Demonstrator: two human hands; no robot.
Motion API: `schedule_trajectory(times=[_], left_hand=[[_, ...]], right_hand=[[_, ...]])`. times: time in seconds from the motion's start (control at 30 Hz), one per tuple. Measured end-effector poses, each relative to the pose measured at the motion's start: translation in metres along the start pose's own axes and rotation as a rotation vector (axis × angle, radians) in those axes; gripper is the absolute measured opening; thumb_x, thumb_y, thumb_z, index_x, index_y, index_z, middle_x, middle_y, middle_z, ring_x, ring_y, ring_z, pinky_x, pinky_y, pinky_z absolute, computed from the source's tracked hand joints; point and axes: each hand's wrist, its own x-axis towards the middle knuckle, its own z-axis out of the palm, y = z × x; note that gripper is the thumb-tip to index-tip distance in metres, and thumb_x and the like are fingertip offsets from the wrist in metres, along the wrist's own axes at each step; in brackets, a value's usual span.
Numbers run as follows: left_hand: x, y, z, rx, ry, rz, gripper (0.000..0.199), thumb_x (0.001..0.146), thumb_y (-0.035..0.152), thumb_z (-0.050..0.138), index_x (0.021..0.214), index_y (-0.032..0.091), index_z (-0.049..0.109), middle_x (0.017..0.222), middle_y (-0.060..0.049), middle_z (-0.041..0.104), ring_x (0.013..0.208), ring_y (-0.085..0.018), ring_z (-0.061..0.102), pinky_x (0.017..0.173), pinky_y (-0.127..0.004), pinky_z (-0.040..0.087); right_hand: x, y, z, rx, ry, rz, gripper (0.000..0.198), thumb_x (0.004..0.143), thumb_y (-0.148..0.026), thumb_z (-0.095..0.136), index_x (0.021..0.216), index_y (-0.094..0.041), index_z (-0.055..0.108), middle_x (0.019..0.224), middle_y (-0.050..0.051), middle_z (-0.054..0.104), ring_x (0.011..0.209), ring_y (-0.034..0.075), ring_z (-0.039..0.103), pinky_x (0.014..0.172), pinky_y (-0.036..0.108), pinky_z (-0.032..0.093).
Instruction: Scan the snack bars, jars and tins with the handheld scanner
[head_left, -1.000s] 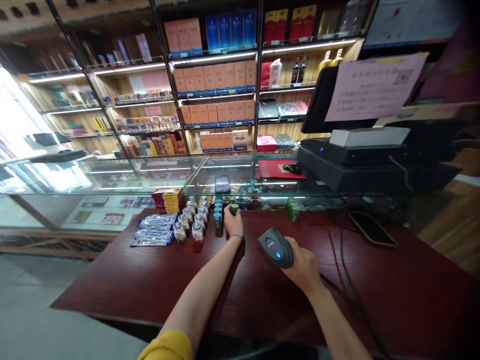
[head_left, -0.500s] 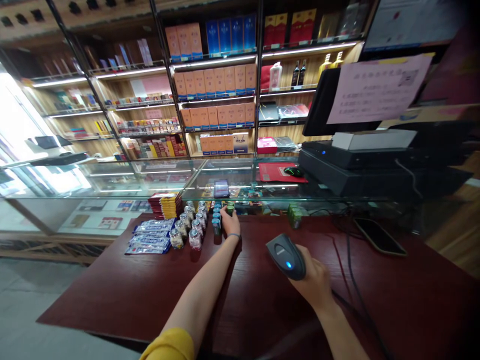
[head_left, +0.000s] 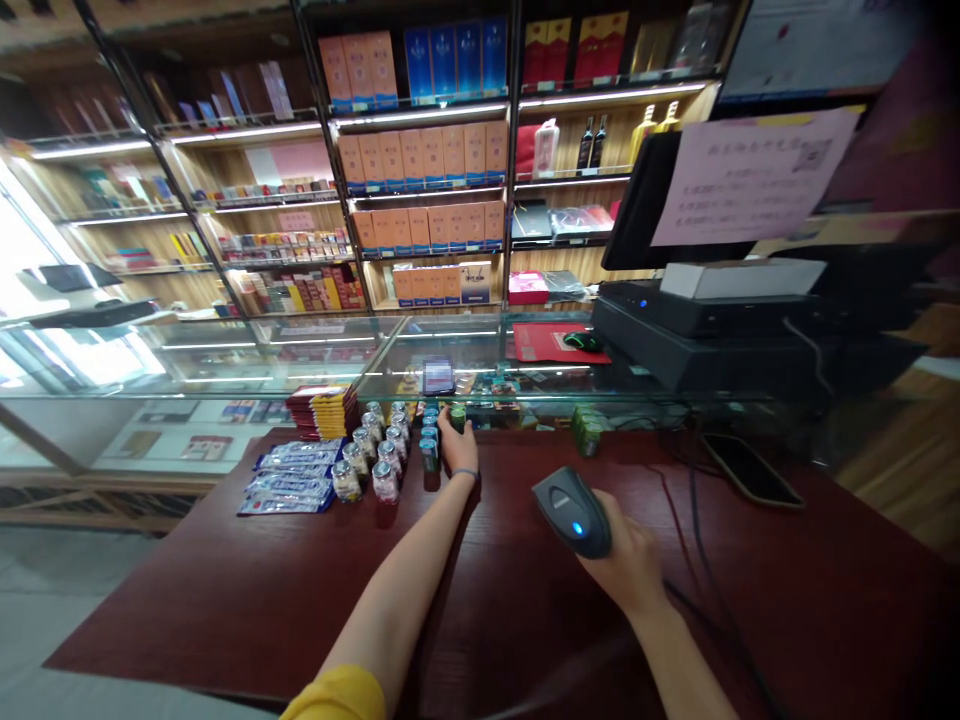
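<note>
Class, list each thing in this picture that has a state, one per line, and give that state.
Left hand: curled around a green container
Right hand: closed on the scanner
Scanner: held, lit blue
Jars: upright, lidded
Blue-and-white packets: lying flat
Red and yellow packets: stacked
Phone: lying flat, dark
Mouse: lit green
Shelf lights: on
Monitor: upright

Bare surface of the dark red wooden tabletop [head_left: 247, 600] extends left of the left forearm and, as a lane, between the bare left hand [head_left: 459, 450] and the clustered green packs [head_left: 586, 432]. The grey plastic handheld scanner [head_left: 574, 512] overhangs the lane's near right side; blue-green cylindrical containers [head_left: 429, 455] and silver-lidded clear jars [head_left: 385, 483] obstruct leftward passage; the glass display counter [head_left: 510, 397] bounds the rear; a black cable [head_left: 699, 535] crosses at right.
</note>
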Motion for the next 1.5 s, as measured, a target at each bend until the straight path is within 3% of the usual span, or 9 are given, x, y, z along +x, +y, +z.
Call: schedule_trajectory(times=[0.2, 0.33, 0.5, 0.8, 0.97, 1.17, 1.37, 1.5], left_hand=[[-0.005, 0.007, -0.002, 0.004, -0.031, 0.183, 0.058, 0.075, 0.019, 0.071, 0.129, 0.022, 0.05, 0.141, -0.013, 0.049, 0.142, -0.026, 0.034, 0.12, -0.042, 0.019], [-0.013, 0.013, -0.003, 0.12, -0.078, 0.334, 0.056, 0.081, 0.024, 0.066, 0.133, 0.018, 0.048, 0.146, -0.016, 0.041, 0.144, -0.027, 0.028, 0.121, -0.045, 0.016], [-0.037, 0.021, 0.015, 0.199, -0.317, 0.462, 0.047, 0.084, 0.028, 0.064, 0.129, 0.022, 0.053, 0.139, -0.015, 0.044, 0.137, -0.028, 0.036, 0.119, -0.048, 0.021], [-0.102, 0.013, 0.103, 0.142, -0.62, 0.33, 0.059, 0.078, 0.019, 0.068, 0.134, 0.025, 0.052, 0.12, -0.01, 0.045, 0.115, -0.024, 0.051, 0.109, -0.045, 0.037], [-0.117, -0.01, 0.133, 0.2, -0.659, 0.339, 0.064, 0.079, 0.016, 0.067, 0.139, 0.025, 0.047, 0.12, -0.01, 0.042, 0.113, -0.023, 0.051, 0.105, -0.043, 0.041], [-0.119, -0.017, 0.143, 0.243, -0.647, 0.355, 0.053, 0.079, 0.013, 0.066, 0.13, 0.024, 0.055, 0.115, -0.01, 0.044, 0.107, -0.022, 0.053, 0.101, -0.042, 0.043], [-0.119, -0.01, 0.142, 0.185, -0.646, 0.352, 0.031, 0.079, 0.011, 0.064, 0.108, 0.02, 0.059, 0.101, -0.007, 0.055, 0.098, -0.021, 0.055, 0.094, -0.04, 0.045], [-0.119, -0.002, 0.133, 0.08, -0.606, 0.237, 0.026, 0.08, 0.017, 0.067, 0.104, 0.02, 0.059, 0.099, -0.006, 0.056, 0.09, -0.018, 0.056, 0.09, -0.036, 0.047]], right_hand=[[0.003, -0.001, 0.002, -0.059, 0.043, 0.082, 0.03, 0.077, -0.022, 0.053, 0.107, -0.02, 0.056, 0.08, 0.006, 0.071, 0.069, 0.022, 0.068, 0.064, 0.03, 0.049], [0.009, 0.005, -0.008, -0.059, 0.101, 0.114, 0.02, 0.079, -0.021, 0.054, 0.099, -0.02, 0.057, 0.084, 0.005, 0.069, 0.078, 0.021, 0.068, 0.069, 0.028, 0.048], [0.014, 0.019, -0.024, -0.177, 0.23, 0.257, 0.011, 0.081, -0.026, 0.058, 0.09, -0.021, 0.059, 0.078, 0.003, 0.066, 0.075, 0.019, 0.065, 0.066, 0.025, 0.044], [0.01, 0.048, -0.044, -0.393, 0.33, 0.441, 0.02, 0.081, -0.039, 0.065, 0.083, -0.02, 0.066, 0.074, 0.004, 0.068, 0.069, 0.018, 0.063, 0.059, 0.025, 0.036], [0.004, 0.061, -0.044, -0.417, 0.401, 0.499, 0.028, 0.077, -0.044, 0.069, 0.088, -0.018, 0.069, 0.076, 0.005, 0.072, 0.069, 0.019, 0.065, 0.061, 0.026, 0.038], [0.004, 0.064, -0.042, -0.422, 0.407, 0.545, 0.029, 0.078, -0.045, 0.068, 0.091, -0.019, 0.071, 0.077, 0.005, 0.073, 0.069, 0.019, 0.066, 0.062, 0.027, 0.04], [0.002, 0.063, -0.041, -0.391, 0.402, 0.52, 0.032, 0.079, -0.046, 0.066, 0.093, -0.018, 0.071, 0.074, 0.008, 0.073, 0.065, 0.021, 0.067, 0.059, 0.029, 0.042], [-0.002, 0.062, -0.04, -0.369, 0.414, 0.465, 0.033, 0.079, -0.042, 0.066, 0.098, -0.016, 0.071, 0.069, 0.009, 0.071, 0.06, 0.023, 0.066, 0.057, 0.03, 0.044]])
